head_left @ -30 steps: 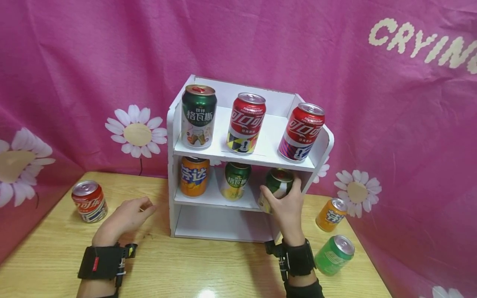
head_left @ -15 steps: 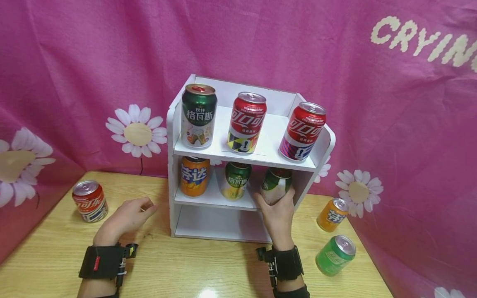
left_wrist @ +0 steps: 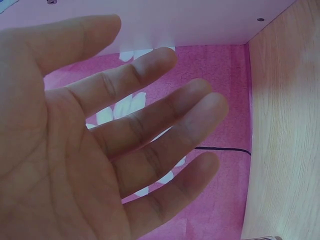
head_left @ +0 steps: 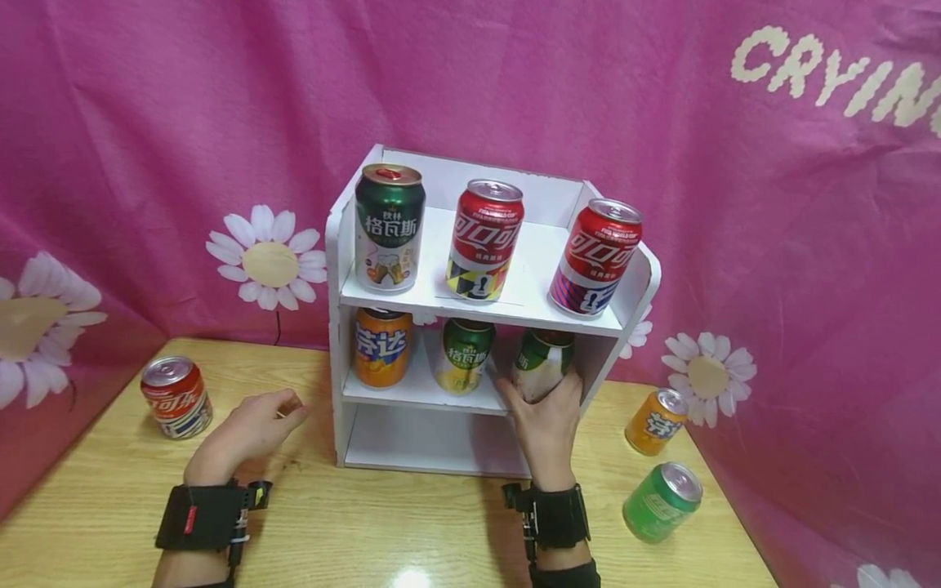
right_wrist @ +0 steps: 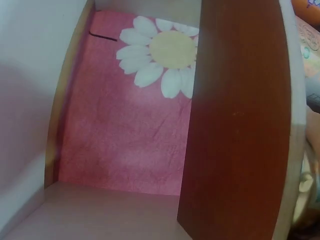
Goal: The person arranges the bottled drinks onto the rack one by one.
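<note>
My right hand [head_left: 550, 433] grips a green and white drink can [head_left: 539, 376] that stands at the right end of the middle shelf. Thumb and fingers lie around the can's lower part. In the right wrist view the brown underside of a shelf board [right_wrist: 240, 115] fills much of the picture, and only a sliver of the hand shows at the right edge. My left hand [head_left: 253, 429] is held over the table, left of the white shelf unit [head_left: 338, 343], with nothing in it. The left wrist view shows that hand's palm [left_wrist: 60, 150] with loosely spread fingers.
On the top shelf stand a green kvass can [head_left: 390, 229] and two red cola cans [head_left: 485, 241]. An orange soda can [head_left: 382, 349] and another green can [head_left: 466, 357] share the middle shelf. On the table are red [head_left: 176, 398], orange [head_left: 656, 422] and green [head_left: 662, 502] cans.
My right hand has shifted left and lower on the green and white can, which has gone from tilted to upright, further into the middle shelf. The left hand has stayed put.
</note>
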`<state>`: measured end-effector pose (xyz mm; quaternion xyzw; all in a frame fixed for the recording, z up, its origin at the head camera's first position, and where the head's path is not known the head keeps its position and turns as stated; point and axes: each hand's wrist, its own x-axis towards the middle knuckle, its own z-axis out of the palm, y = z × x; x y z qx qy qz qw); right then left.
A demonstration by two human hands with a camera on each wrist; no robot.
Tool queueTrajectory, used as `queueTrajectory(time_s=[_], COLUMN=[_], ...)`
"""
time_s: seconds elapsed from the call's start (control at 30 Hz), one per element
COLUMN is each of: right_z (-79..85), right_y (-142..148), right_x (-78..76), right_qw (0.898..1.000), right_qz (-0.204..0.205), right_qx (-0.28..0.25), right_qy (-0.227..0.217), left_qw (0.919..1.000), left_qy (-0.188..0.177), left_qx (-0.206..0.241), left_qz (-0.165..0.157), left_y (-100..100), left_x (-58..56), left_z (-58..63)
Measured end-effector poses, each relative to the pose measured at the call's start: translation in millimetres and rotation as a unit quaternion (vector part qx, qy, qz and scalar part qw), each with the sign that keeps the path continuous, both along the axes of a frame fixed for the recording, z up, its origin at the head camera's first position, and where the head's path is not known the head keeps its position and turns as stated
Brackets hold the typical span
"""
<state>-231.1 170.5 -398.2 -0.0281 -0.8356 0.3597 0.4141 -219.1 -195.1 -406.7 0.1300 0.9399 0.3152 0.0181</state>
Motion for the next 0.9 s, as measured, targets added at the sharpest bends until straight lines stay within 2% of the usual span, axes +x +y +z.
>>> queueTrajectory(time_s=[0.17,0.43,0.63,0.73,0.9], right_z=[0.2,5.1,8.6,9.3,8.7], right_y=[-0.2,3.1,8.5,8.0,4.0], right_x=[0.6,3.6,6.1,7.3,7.7], right_qw=[1.0,0.997,0.994,0.995,0.999], right_qz=[0.001,0.033,0.061,0.058,0.04], right_qx=[0.003,-0.048,-0.043,-0.031,-0.007], right_qy=[-0.001,-0.054,-0.082,-0.074,-0.027], left_qw=[1.0,1.0,1.0,1.0,1.0], left_qy=[0.003,0.002,-0.002,-0.001,0.004], left_qx=[0.004,0.003,0.003,-0.003,-0.005], left_qz=[0.002,0.004,0.002,0.0,-0.006], left_y=[-0.2,-0.6,-0.2,-0.2,0.1], left_x=[0.7,0.2,0.4,1.2,1.6], left_z=[-1.5,-0.1,0.7,0.6,0.8])
